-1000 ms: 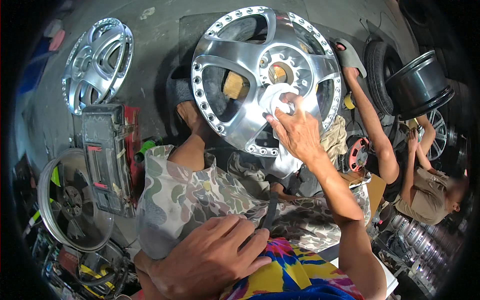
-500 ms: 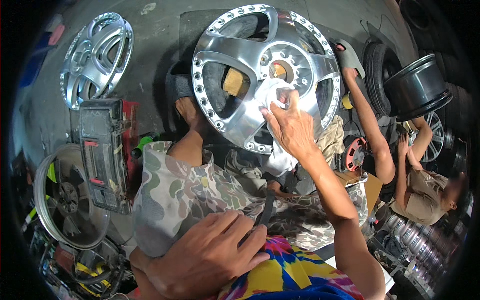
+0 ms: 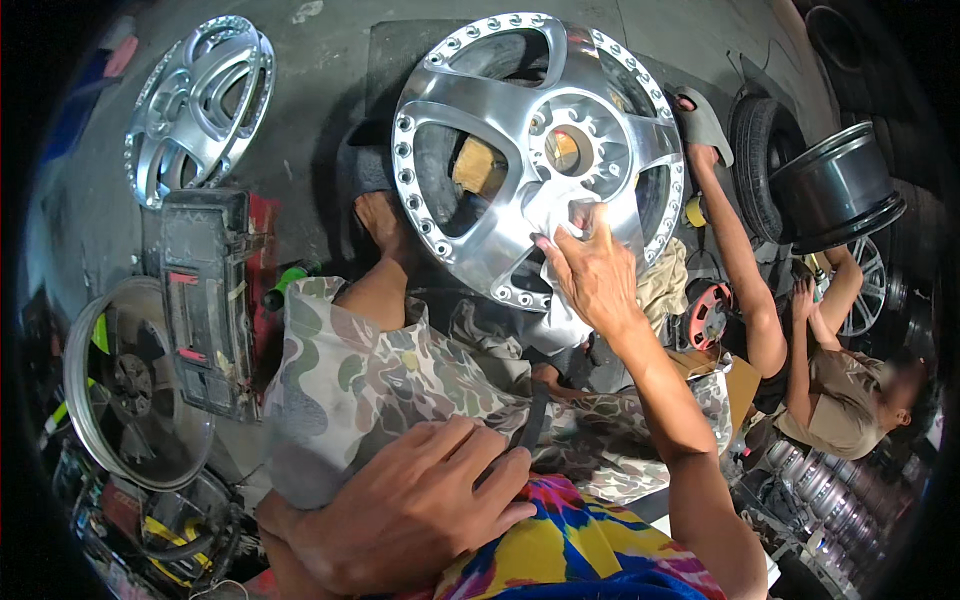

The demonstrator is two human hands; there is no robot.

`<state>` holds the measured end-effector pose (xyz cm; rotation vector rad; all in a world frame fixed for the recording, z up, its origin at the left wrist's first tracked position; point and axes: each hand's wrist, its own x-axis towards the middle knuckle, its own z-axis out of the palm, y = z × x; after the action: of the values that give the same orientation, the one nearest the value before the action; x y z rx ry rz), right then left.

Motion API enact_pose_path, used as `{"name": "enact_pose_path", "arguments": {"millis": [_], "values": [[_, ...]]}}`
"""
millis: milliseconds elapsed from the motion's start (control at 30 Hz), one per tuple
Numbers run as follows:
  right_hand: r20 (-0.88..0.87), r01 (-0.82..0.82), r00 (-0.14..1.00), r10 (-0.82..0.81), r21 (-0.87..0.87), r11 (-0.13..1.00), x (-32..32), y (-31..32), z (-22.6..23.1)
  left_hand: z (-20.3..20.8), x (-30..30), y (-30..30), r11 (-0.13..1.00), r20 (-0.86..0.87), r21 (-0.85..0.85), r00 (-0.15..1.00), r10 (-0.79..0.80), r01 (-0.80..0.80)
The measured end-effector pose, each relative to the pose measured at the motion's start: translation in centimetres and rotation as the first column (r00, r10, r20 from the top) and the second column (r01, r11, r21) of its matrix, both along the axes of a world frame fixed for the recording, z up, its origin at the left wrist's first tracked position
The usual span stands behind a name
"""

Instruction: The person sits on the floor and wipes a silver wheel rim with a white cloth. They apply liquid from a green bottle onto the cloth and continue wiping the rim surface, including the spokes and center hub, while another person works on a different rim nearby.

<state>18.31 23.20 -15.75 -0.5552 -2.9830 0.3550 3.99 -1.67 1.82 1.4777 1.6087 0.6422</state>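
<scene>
A large polished silver wheel face (image 3: pixel 470 105) with a ring of bolt holes lies in front of me. My right hand (image 3: pixel 597 262) presses a white cloth (image 3: pixel 552 208) on the metal just below the centre bore, its fingers bent over the fabric. Loose cloth hangs past the wheel's near edge. My left hand (image 3: pixel 430 500) rests across my lap by the camouflage trousers (image 3: pixel 390 380), fingers loosely apart and holding nothing. Through the wheel's openings, a dark tyre and a yellowish block (image 3: pixel 474 165) show underneath.
Another silver wheel face (image 3: pixel 195 110) lies at far left, beyond a black and red toolbox (image 3: pixel 208 300) and a bare rim (image 3: pixel 135 385). To the right are a tyre (image 3: pixel 760 165), a dark rim barrel (image 3: pixel 835 185), a red reel (image 3: pixel 710 312) and a seated co-worker (image 3: pixel 840 395).
My right hand and the cloth have slid slightly toward me and to the right on the wheel. The whole view has shifted a little. My left hand stays put.
</scene>
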Motion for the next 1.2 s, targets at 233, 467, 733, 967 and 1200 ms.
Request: {"name": "enact_pose_path", "arguments": {"millis": [233, 467, 733, 967, 1200], "values": [[0.012, 0.030, 0.999, -0.030, -0.038, 0.999, -1.9, 0.4, 0.0, -0.2, -0.3, -0.1, 0.999, 0.017, 0.005, 0.999, -0.046, 0.046], [0.043, 0.040, 0.998, -0.039, -0.032, 0.999, -2.3, 0.5, -0.1, -0.2, 0.0, 0.0, 0.999, 0.026, -0.003, 0.999, -0.044, 0.044], [0.053, 0.033, 0.998, -0.031, -0.028, 0.999, -1.0, 0.4, -0.3, -0.5, 0.0, -0.2, 0.999, 0.064, -0.011, 0.997, -0.046, 0.047], [0.049, 0.060, 0.997, -0.057, -0.056, 0.997, -0.5, 0.1, -0.1, -0.2, -0.5, -0.2, 0.998, 0.048, -0.040, 0.998, -0.046, 0.048], [0.066, 0.093, 0.994, -0.087, -0.081, 0.992, -2.6, 0.2, 0.3, -0.2, -0.3, 0.1, 0.998, 0.039, -0.053, 0.998, -0.043, 0.045]]}}
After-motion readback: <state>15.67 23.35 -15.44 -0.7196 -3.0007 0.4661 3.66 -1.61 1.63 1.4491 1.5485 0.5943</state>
